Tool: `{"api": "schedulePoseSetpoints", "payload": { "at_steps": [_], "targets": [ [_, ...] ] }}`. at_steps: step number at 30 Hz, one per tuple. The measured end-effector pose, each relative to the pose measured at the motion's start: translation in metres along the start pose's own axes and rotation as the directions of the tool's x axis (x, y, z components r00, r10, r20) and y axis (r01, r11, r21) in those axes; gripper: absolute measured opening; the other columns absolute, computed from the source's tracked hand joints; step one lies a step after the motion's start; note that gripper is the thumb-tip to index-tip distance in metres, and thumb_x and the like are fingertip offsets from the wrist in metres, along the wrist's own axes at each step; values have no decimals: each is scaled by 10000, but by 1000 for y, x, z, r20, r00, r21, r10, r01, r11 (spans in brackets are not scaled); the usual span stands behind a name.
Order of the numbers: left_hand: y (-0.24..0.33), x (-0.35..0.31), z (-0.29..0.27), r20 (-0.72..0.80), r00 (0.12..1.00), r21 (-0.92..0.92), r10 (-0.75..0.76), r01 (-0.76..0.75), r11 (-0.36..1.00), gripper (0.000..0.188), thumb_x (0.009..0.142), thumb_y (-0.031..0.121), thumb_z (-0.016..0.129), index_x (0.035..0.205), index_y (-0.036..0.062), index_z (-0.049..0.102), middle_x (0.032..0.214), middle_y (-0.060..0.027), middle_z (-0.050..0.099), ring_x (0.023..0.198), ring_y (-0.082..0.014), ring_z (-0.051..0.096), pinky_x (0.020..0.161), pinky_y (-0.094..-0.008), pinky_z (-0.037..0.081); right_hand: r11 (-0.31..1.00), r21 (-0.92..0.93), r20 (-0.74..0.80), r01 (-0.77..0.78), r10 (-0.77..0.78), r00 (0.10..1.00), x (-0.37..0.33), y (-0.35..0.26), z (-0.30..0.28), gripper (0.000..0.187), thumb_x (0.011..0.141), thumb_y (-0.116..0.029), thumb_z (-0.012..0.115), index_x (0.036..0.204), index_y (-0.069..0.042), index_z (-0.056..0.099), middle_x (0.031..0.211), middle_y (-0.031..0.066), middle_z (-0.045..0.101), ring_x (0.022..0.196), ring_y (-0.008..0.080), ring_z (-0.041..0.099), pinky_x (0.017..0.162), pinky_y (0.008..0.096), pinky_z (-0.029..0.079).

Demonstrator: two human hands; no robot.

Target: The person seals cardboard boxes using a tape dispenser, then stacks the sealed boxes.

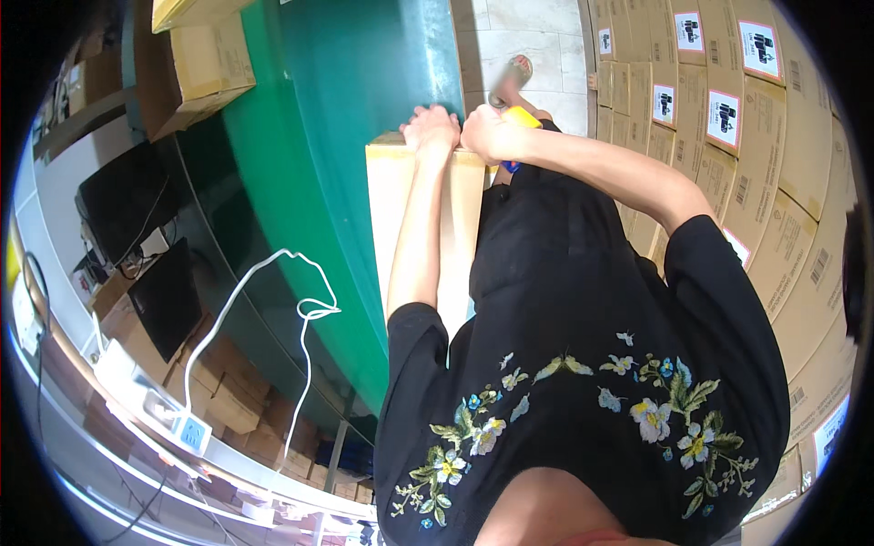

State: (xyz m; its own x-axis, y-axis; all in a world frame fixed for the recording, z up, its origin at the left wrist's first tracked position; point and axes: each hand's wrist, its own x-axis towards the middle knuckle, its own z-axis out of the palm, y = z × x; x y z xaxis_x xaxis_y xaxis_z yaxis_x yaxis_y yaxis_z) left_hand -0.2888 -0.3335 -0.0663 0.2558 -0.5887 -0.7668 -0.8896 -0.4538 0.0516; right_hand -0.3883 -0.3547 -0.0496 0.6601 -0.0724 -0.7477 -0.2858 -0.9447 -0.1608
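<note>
A tall cardboard box (pixel 381 209) stands at the edge of the green table, close against my body. My left hand (pixel 432 129) rests on its far end, fingers bent slightly over the edge and holding nothing. Just to the right, my right hand (pixel 490 136) is closed at the box's corner around a yellow tool (pixel 522 116). A bit of blue shows below the fist. Most of the tool is hidden by the hand, so its exact kind cannot be made out.
The green table (pixel 328 55) carries an open cardboard box (pixel 214 64) at the far left. A white cable (pixel 238 289) hangs from a power strip (pixel 191 432) beside two dark monitors (pixel 127 200). Stacked cartons (pixel 756 182) line the right side above a tiled floor (pixel 555 36).
</note>
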Motion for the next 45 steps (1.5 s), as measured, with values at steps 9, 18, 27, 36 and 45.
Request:
{"api": "schedulePoseSetpoints", "payload": {
  "at_steps": [9, 18, 27, 36, 45],
  "targets": [
    [-120, -115, 52, -866, 452, -362, -212, -276, 890, 302, 908, 178, 482, 1128, -19, 547, 1142, -211, 528, 1089, -344, 477, 958, -417, 356, 938, 314, -3, -145, 154, 988, -6, 10, 25, 258, 739, -236, 602, 934, -91, 690, 996, 104, 667, 952, 249, 641, 746, 383, 518],
    [-186, -281, 304, 158, 612, -730, -775, -456, -509, 633, 921, 541, 252, 1342, 92, 400, 1361, -130, 420, 1213, -321, 443, 985, -455, 395, 843, -538, -79, 16, -69, 994, 24, -5, -1, 212, 686, -264, 678, 843, -124, 704, 862, 50, 680, 802, 214, 651, 572, 410, 497],
    [-135, -267, 274, 131, 816, -406, -563, -474, -781, 699, 897, 590, 221, 1386, 103, 328, 1407, -106, 368, 1261, -306, 398, 1007, -472, 375, 943, -329, -296, -56, -46, 954, 23, 45, -11, 175, 669, -256, 705, 754, -104, 691, 770, 25, 667, 749, 203, 656, 617, 344, 508],
    [-72, -138, 221, -42, 856, -83, -516, -518, -852, 702, 877, 530, 216, 1368, 43, 344, 1350, -170, 427, 1212, -349, 440, 1015, -469, 366, 497, 866, -196, -53, 434, 879, -108, 134, 24, 475, 838, -448, 600, 735, 12, 664, 617, 21, 586, 606, 72, 530, 557, 267, 421],
    [-52, -167, 114, -214, 502, -839, -838, -534, -106, 384, 915, 234, 518, 1222, 6, 477, 1196, -136, 526, 1056, -219, 528, 880, -360, 402, 421, 759, -637, 497, 322, 700, -161, -8, 2, 373, 733, -188, 733, 1019, 20, 615, 846, 96, 657, 754, 114, 617, 687, 260, 491]
  ]
}}
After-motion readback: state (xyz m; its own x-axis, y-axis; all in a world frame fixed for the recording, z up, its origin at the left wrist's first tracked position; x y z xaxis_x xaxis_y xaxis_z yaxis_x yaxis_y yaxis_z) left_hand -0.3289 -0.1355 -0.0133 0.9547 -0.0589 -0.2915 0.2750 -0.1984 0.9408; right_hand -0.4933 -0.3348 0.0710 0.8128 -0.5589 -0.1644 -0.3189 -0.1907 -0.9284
